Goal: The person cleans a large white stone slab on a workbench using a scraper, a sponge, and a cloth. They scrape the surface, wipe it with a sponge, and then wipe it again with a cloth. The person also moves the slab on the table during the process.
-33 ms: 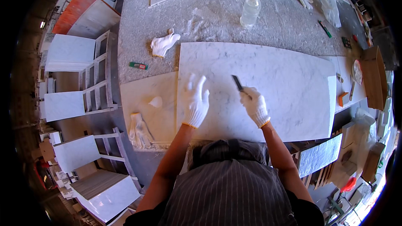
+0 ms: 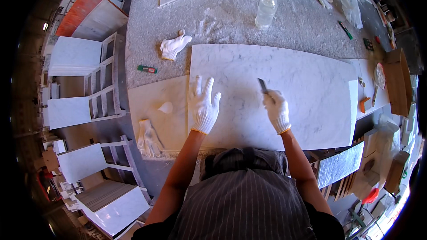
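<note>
A large grey-veined white marble slab lies in front of me on the table. My left hand, in a white knitted glove, is over the slab's left part, fingers spread and holding nothing. Whether it presses on the stone I cannot tell. My right hand, gloved alike, is closed round a dark, flat, narrow tool. Its dark end points away from me and to the left, over the middle of the slab. The gripped part is hidden in the fingers, and its exact kind is unclear.
Loose white gloves and a green tube-like item lie left of the slab. Behind it stands a clear bottle. At right are a cardboard box and an orange block. Racks with stone slabs stand at far left.
My right hand has shifted a little to the right with the dark tool. My left hand has moved slightly left and its fingers now show more sharply.
</note>
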